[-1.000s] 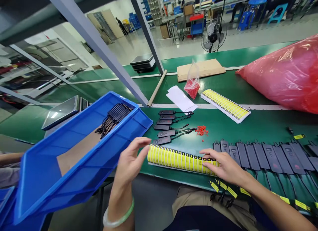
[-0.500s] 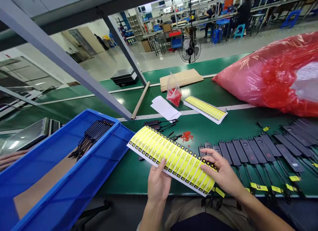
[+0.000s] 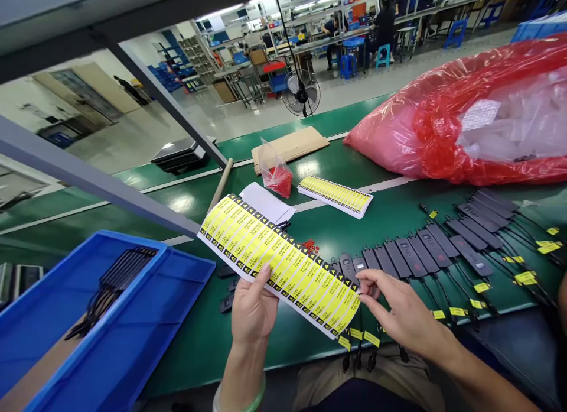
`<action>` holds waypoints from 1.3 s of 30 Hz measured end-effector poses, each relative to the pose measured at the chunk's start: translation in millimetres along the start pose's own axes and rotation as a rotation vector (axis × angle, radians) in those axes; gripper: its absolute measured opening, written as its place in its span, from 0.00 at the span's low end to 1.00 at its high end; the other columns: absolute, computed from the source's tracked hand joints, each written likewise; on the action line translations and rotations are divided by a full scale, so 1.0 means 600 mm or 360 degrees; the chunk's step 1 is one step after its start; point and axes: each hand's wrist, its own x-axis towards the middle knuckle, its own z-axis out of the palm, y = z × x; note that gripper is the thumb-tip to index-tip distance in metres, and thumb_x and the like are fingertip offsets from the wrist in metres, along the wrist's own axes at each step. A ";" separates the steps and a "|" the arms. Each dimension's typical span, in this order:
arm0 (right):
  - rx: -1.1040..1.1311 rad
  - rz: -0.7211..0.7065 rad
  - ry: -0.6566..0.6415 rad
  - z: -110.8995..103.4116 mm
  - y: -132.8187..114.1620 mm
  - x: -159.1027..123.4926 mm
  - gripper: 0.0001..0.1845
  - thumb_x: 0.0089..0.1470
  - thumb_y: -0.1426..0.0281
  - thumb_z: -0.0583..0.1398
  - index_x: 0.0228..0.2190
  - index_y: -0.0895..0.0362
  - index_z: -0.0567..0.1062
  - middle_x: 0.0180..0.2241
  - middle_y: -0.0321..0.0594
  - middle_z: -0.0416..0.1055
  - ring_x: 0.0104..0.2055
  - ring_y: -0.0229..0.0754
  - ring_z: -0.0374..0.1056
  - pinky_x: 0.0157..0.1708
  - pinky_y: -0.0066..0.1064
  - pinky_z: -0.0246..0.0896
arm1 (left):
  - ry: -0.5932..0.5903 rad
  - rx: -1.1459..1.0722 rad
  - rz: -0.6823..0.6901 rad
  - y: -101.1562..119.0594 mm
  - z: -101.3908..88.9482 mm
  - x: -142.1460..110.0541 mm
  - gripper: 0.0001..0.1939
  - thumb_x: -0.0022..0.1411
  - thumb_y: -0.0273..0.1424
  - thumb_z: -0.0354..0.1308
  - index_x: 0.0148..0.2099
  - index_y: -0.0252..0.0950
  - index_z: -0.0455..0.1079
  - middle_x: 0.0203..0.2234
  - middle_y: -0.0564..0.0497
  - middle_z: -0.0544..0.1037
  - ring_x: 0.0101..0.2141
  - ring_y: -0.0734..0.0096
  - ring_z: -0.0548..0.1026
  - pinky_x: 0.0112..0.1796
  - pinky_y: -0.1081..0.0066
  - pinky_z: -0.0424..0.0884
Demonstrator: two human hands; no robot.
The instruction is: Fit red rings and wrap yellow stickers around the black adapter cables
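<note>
The person holds a yellow label sheet (image 3: 277,264) tilted above the green bench (image 3: 195,353). The left hand (image 3: 253,308) grips its near long edge, thumb on the printed face and fingers beneath. At the sheet's right end, the right hand (image 3: 401,311) has its thumb and bent fingertips close together at the edge; whether they pinch the paper, one cannot tell. Left of the sheet stands a blue bin (image 3: 177,294) with black cabled units (image 3: 121,270) inside. Just beyond the sheet lie white papers (image 3: 266,204), partly covered by it in view, and small red rings (image 3: 310,246). Farther beyond are a clear bag of red pieces (image 3: 281,178), a flat brown cardboard (image 3: 295,146) and another label stack (image 3: 334,196). Right of the sheet, black devices (image 3: 407,255) lie in a row, their cables bearing yellow tags; a large red plastic bag (image 3: 398,134) rests beyond them.
</note>
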 end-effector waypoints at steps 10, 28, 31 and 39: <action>0.0567 0.0525 0.1032 -0.020 0.018 -0.098 0.13 0.57 0.74 0.62 0.42 0.48 0.79 0.39 0.39 0.71 0.38 0.41 0.74 0.36 0.29 0.75 | -0.0556 0.0052 -0.0178 -0.032 0.065 0.135 0.19 0.51 0.34 0.69 0.45 0.34 0.75 0.40 0.45 0.82 0.44 0.55 0.79 0.48 0.60 0.75; 0.2965 0.1831 0.0301 0.040 0.065 -0.110 0.20 0.45 0.79 0.71 0.42 0.60 0.77 0.36 0.42 0.80 0.35 0.33 0.78 0.33 0.12 0.72 | -0.0690 0.1509 0.0531 -0.076 -0.020 0.253 0.13 0.61 0.36 0.57 0.45 0.34 0.71 0.43 0.42 0.75 0.45 0.58 0.72 0.48 0.60 0.66; 0.3063 0.1873 -0.0019 0.059 0.061 -0.088 0.18 0.44 0.79 0.72 0.39 0.62 0.78 0.33 0.43 0.80 0.34 0.33 0.79 0.32 0.11 0.71 | -0.0706 0.1865 0.0577 -0.025 -0.119 0.186 0.11 0.61 0.35 0.58 0.45 0.38 0.72 0.44 0.44 0.76 0.47 0.56 0.71 0.51 0.59 0.63; 0.3305 0.1732 -0.0507 0.119 0.031 -0.041 0.16 0.46 0.78 0.71 0.38 0.57 0.76 0.36 0.34 0.76 0.30 0.27 0.77 0.27 0.09 0.68 | -0.0663 0.2469 0.0482 0.002 -0.244 0.104 0.05 0.60 0.31 0.57 0.38 0.39 0.72 0.37 0.46 0.75 0.40 0.58 0.71 0.43 0.62 0.66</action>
